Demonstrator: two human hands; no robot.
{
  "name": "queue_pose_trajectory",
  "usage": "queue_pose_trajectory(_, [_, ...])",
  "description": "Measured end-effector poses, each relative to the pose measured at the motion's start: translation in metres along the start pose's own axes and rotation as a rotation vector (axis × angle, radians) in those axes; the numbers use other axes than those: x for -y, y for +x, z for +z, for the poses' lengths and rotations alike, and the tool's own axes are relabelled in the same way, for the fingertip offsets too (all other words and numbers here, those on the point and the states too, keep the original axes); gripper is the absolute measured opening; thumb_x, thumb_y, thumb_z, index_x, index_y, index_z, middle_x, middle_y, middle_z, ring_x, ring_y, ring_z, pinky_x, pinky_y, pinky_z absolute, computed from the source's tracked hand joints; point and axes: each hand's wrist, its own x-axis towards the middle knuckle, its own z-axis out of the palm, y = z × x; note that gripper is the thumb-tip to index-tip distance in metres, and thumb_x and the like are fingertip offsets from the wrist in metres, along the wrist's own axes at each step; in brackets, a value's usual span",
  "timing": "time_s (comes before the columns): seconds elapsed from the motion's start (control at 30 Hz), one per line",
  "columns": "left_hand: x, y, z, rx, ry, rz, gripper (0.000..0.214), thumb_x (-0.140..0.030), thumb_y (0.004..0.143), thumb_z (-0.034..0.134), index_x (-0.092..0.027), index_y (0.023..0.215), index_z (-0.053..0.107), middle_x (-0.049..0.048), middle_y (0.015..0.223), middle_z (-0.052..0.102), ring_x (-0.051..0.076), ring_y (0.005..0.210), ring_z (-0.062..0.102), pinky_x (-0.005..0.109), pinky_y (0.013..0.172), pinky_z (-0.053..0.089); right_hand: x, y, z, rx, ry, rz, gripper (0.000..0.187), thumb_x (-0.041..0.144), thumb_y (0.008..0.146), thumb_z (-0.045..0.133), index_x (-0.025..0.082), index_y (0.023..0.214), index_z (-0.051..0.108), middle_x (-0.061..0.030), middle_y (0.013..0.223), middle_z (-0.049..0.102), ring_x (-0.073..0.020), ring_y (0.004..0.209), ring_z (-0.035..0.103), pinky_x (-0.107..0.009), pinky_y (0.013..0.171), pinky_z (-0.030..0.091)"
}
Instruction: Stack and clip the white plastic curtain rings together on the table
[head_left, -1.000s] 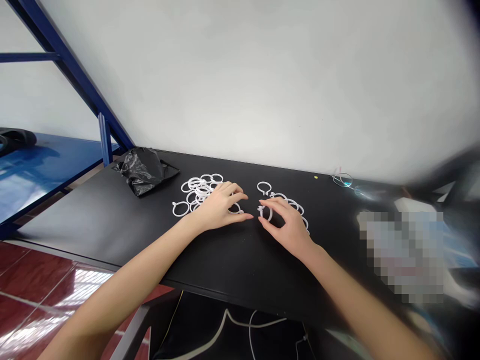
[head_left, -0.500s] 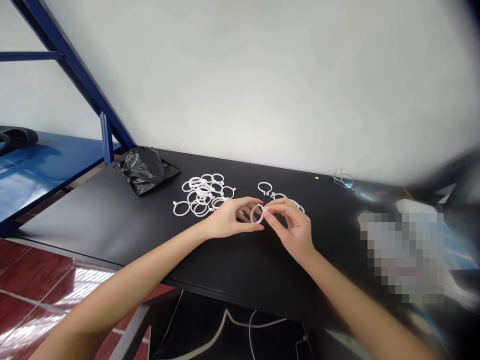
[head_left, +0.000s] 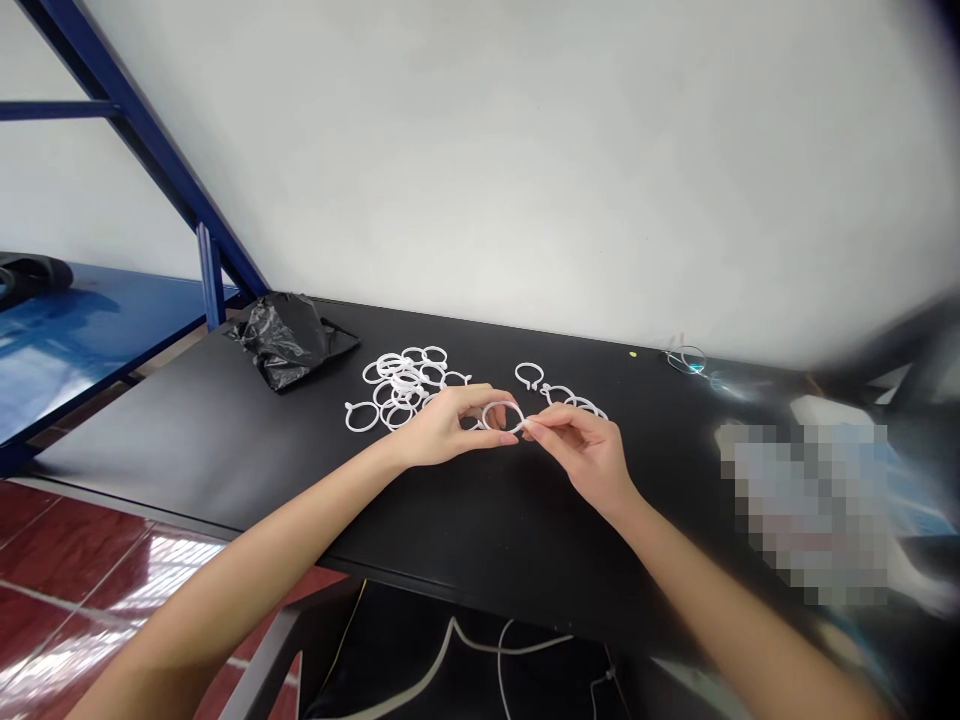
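A white plastic ring (head_left: 501, 430) is held up between my two hands over the black table. My left hand (head_left: 454, 425) curls around its left side, thumb below and fingers above. At the ring's right end, my right hand (head_left: 581, 445) pinches it between thumb and fingertips, which cover that part of it. Behind my left hand lies a pile of similar white rings (head_left: 405, 378), several of them overlapping, with small knobs at their ends. Beyond my right hand are a few more: one single open ring (head_left: 529, 374) and an overlapping group (head_left: 574, 398).
A crumpled black plastic bag (head_left: 289, 340) lies at the back left of the black table (head_left: 187, 430). Eyeglasses (head_left: 686, 360) rest at the back right. Farther right is a blurred, pixelated pack (head_left: 806, 515). Pale cables (head_left: 450, 650) hang below the front edge.
The ring has turned from nearly upright to flatter, showing as a wider oval. My left hand has shifted slightly left; my right fingers keep their pinch at its right end.
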Motion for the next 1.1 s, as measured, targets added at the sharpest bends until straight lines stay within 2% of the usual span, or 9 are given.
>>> queue_pose_trajectory(0.13, [0.0,0.0,0.0,0.002,0.012,0.034,0.036,-0.033,0.084,0.072,-0.016,0.114,0.063,0.0013,0.085,0.058,0.013,0.079,0.059,0.027,0.074,0.051,0.002,0.002,0.0,0.012,0.033,0.016,0.002,0.023,0.083,0.073,0.024,0.083,0.075,0.0002,0.076,0.071,-0.0154,0.073,0.07,-0.03,0.073,0.059])
queue_pose_trajectory(0.23, [0.0,0.0,0.0,-0.021,0.164,0.053,0.039,-0.037,0.084,0.072,-0.017,0.116,0.062,0.0031,0.089,0.061,0.015,0.083,0.059,0.028,0.076,0.051,0.004,0.003,-0.001,0.0,-0.012,0.041,0.004,0.027,0.083,0.073,0.024,0.084,0.076,-0.0016,0.081,0.074,-0.0176,0.079,0.071,-0.032,0.079,0.059])
queue_pose_trajectory(0.37, [0.006,0.001,0.0,-0.103,0.568,0.066,0.043,-0.042,0.09,0.063,-0.017,0.124,0.059,0.009,0.103,0.06,0.021,0.093,0.056,0.036,0.084,0.05,0.002,0.011,-0.014,-0.205,-0.182,0.049,0.013,0.032,0.085,0.069,0.022,0.091,0.074,-0.0055,0.095,0.076,-0.022,0.088,0.072,-0.039,0.086,0.058])
queue_pose_trajectory(0.47, [0.014,0.001,0.001,-0.132,0.821,0.043,0.051,-0.042,0.095,0.053,-0.013,0.136,0.048,0.0117,0.104,0.057,0.025,0.095,0.055,0.043,0.088,0.049,-0.007,0.019,-0.032,-0.371,-0.448,-0.047,0.011,0.03,0.084,0.067,0.02,0.089,0.071,-0.0076,0.099,0.074,-0.0247,0.092,0.07,-0.045,0.089,0.055])
queue_pose_trajectory(0.6, [0.021,-0.001,0.0,-0.088,0.951,0.036,0.053,-0.038,0.098,0.047,-0.012,0.143,0.038,0.0125,0.11,0.058,0.028,0.104,0.054,0.047,0.097,0.044,-0.023,0.024,-0.049,-0.293,-0.708,-0.046,0.02,0.032,0.078,0.071,0.02,0.094,0.068,-0.0104,0.111,0.07,-0.03,0.106,0.065,-0.051,0.095,0.05])
queue_pose_trajectory(0.7, [0.021,-0.002,-0.001,-0.039,0.977,0.02,0.043,-0.035,0.098,0.047,-0.012,0.134,0.048,0.0134,0.115,0.06,0.029,0.112,0.053,0.046,0.101,0.041,-0.03,0.024,-0.049,-0.155,-0.795,0.034,0.031,0.035,0.073,0.075,0.02,0.1,0.068,-0.0106,0.111,0.069,-0.031,0.101,0.065,-0.051,0.089,0.051])
queue_pose_trajectory(0.8, [0.02,-0.001,-0.001,-0.014,0.985,-0.02,0.035,-0.036,0.098,0.047,-0.012,0.123,0.057,0.0129,0.116,0.061,0.029,0.113,0.054,0.046,0.102,0.041,-0.032,0.021,-0.044,-0.071,-0.833,0.062,0.027,0.031,0.076,0.071,0.021,0.101,0.068,-0.0079,0.101,0.071,-0.0289,0.094,0.066,-0.049,0.085,0.052])
queue_pose_trajectory(0.97, [0.017,-0.001,0.0,-0.063,0.945,-0.006,0.036,-0.039,0.099,0.046,-0.015,0.124,0.056,0.0128,0.121,0.059,0.029,0.115,0.052,0.047,0.102,0.04,-0.026,0.019,-0.037,-0.073,-0.747,0.035,0.025,0.025,0.075,0.07,0.021,0.099,0.067,-0.0071,0.1,0.069,-0.0265,0.092,0.066,-0.044,0.084,0.053])
queue_pose_trajectory(1.1, [0.011,-0.001,0.007,-0.111,0.828,0.075,0.036,-0.037,0.097,0.05,-0.018,0.129,0.051,0.0122,0.123,0.058,0.027,0.114,0.053,0.047,0.102,0.041,-0.018,0.019,-0.032,-0.108,-0.535,0.018,0.027,0.024,0.076,0.071,0.022,0.103,0.065,-0.0069,0.107,0.068,-0.0247,0.098,0.067,-0.044,0.092,0.053])
